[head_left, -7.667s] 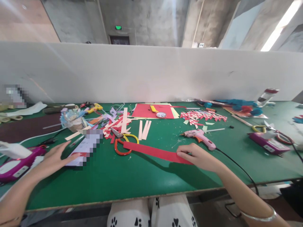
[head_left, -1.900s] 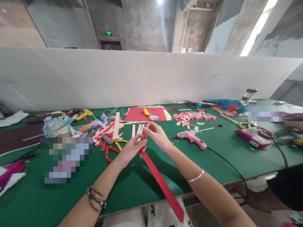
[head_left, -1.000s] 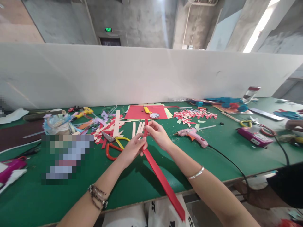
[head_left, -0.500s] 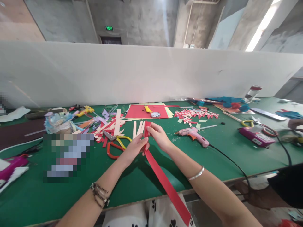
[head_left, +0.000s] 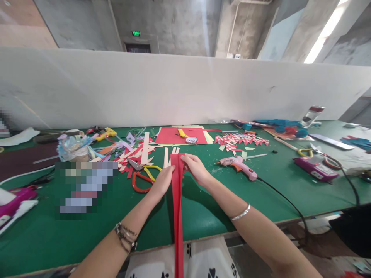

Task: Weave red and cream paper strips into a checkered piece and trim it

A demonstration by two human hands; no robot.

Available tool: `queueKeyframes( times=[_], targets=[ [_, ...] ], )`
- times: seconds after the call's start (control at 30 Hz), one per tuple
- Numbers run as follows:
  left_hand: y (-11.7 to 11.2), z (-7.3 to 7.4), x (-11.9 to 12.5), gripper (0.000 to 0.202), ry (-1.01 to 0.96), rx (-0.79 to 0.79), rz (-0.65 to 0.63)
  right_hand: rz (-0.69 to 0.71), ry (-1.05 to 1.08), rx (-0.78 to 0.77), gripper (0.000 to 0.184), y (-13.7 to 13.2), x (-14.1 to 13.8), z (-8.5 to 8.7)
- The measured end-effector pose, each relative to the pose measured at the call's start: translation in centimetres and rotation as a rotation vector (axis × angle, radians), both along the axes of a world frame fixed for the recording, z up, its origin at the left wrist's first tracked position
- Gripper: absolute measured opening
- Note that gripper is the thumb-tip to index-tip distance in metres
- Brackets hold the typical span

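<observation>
A long red paper strip hangs from both hands down over the table edge toward my lap, with a lengthwise fold or overlap showing. My left hand pinches its upper left side, thumb on top. At the upper right end, my right hand grips the same strip between thumb and fingers. Just beyond the hands lie several narrow pale strips. Scissors with red and yellow handles rest left of my left hand. To the right of my right hand is a pink glue gun.
Red sheets hold a yellow cutter and a round patterned disc. Red and white woven pieces lie back right, paper scraps left. A purple box and a bottle stand right. A white partition borders the table.
The strip's hanging part has swung from lower right to nearly straight down, and it now looks wider, with two layers visible. My hands have moved slightly apart, still gripping it.
</observation>
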State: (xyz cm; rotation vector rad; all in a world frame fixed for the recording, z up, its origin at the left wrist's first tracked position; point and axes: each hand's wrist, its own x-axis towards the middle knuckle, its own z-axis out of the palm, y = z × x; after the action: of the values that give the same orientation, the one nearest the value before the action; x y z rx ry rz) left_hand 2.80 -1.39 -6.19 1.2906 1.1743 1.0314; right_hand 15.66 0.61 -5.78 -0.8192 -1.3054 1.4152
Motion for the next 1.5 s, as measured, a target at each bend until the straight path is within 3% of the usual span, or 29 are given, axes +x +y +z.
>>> queueKeyframes(
  times=[0.17, 0.37, 0.57, 0.8, 1.1, 1.33, 1.5],
  targets=[
    [0.3, 0.2, -0.4, 0.036, 0.083, 0.066, 0.105, 0.060, -0.098, 0.030, 0.024, -0.2, -0.3, -0.2],
    [0.2, 0.5, -1.0, 0.039, 0.130, 0.105, 0.117, 0.122, -0.165, 0.012, 0.024, -0.3, -0.5, -0.6],
    [0.2, 0.5, -1.0, 0.043, 0.142, 0.108, 0.113, 0.072, -0.172, -0.032, 0.037, -0.3, -0.6, -0.8],
    [0.6, -0.5, -1.0, 0.046, 0.107, 0.093, 0.110, -0.017, -0.174, -0.012, 0.033, -0.4, -0.9, -1.1],
    [0.9, -0.5, -1.4, 0.045, 0.043, 0.082, 0.196, -0.014, -0.227, -0.001, 0.033, -0.3, -1.1, -1.5],
    [0.5, 0.0, -0.9, 0.047, -0.050, -0.074, 0.105, -0.073, -0.206, 0.040, 0.033, -0.4, -1.0, -0.9],
    [0.6, -0.2, -1.1, 0.042, -0.089, -0.065, 0.152, -0.061, -0.213, 0.058, 0.034, -0.4, -1.1, -1.0]
  ],
)
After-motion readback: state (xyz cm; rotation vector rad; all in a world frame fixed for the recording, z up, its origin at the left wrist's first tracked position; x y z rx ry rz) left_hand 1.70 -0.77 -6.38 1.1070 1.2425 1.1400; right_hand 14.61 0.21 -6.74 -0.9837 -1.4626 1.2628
